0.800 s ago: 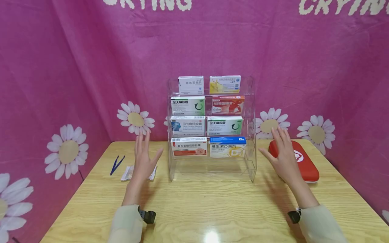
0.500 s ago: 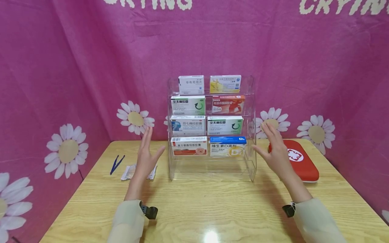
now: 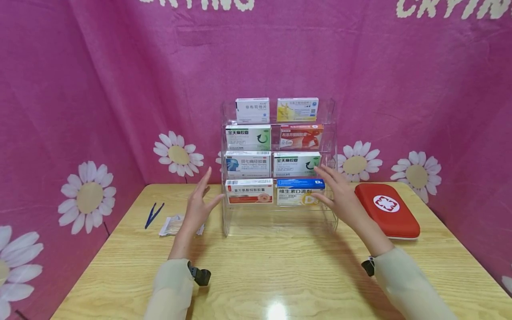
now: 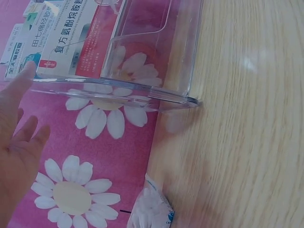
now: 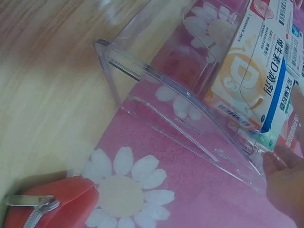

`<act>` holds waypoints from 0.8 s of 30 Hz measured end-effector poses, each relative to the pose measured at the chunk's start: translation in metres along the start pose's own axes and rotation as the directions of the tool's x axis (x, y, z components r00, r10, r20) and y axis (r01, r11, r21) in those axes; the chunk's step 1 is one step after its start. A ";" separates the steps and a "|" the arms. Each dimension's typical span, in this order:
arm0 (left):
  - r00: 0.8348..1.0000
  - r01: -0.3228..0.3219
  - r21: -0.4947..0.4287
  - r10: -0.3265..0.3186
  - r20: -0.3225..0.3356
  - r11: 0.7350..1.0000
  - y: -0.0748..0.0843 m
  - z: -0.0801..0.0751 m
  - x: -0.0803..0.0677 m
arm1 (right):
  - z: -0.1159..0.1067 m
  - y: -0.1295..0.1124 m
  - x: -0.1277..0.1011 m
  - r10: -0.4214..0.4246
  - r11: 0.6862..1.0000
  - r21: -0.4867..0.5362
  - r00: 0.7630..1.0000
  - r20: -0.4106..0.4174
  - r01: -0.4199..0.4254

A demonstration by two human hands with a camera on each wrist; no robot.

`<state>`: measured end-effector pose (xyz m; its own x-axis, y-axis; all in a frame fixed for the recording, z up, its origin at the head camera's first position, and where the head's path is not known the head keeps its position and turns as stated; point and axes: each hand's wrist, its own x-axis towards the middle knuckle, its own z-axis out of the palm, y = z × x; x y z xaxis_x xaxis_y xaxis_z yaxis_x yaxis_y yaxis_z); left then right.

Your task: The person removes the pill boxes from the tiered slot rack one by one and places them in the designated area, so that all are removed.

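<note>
Eight medicine boxes stand in the clear acrylic rack [image 3: 330, 133], two on each of four stepped tiers, and the rack sits between the two hands near the far edge of the wooden table [image 3: 280, 275]. Bare tabletop runs from the rack's front edge toward the person; behind the rack hangs the pink daisy cloth [image 3: 100, 89].

Both hands are raised with palms turned inward and fingers straight and spread, holding nothing. The left hand [image 3: 198, 204] is just outside the rack's left wall, its thumb reaching toward the lowest tier beside the red-and-white box [image 3: 249, 191]; the left wrist view puts a fingertip at the wall's edge, though actual contact is hard to judge. The right hand [image 3: 339, 195] is at the rack's right wall, fingers overlapping the blue-and-yellow vitamin D box [image 3: 298, 191] as seen from the head.

One red first-aid pouch [image 3: 387, 210] lies flat just beyond the right hand, near the table's right edge. Outside the left hand lie one crumpled white packet [image 3: 172, 225] and, farther out, one pair of blue tweezers [image 3: 154, 214].
</note>
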<state>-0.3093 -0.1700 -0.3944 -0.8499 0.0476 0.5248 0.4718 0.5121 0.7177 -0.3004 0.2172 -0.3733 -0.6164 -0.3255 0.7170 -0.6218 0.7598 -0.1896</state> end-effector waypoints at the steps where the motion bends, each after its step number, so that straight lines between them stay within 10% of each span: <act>1: 1.000 -0.010 -0.002 0.010 -0.001 1.000 -0.001 0.001 0.000 | 0.002 0.000 0.001 -0.010 1.000 -0.019 1.000 0.005 0.010; 24: 0.997 -0.055 -0.078 0.060 0.054 0.995 -0.001 0.008 0.004 | 0.010 -0.002 0.005 0.037 0.998 -0.063 0.993 0.108 -0.030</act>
<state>-0.3153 -0.1630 -0.3965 -0.8316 0.1243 0.5413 0.5352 0.4399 0.7212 -0.3073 0.2085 -0.3763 -0.6877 -0.3564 0.6325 -0.5714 0.8031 -0.1686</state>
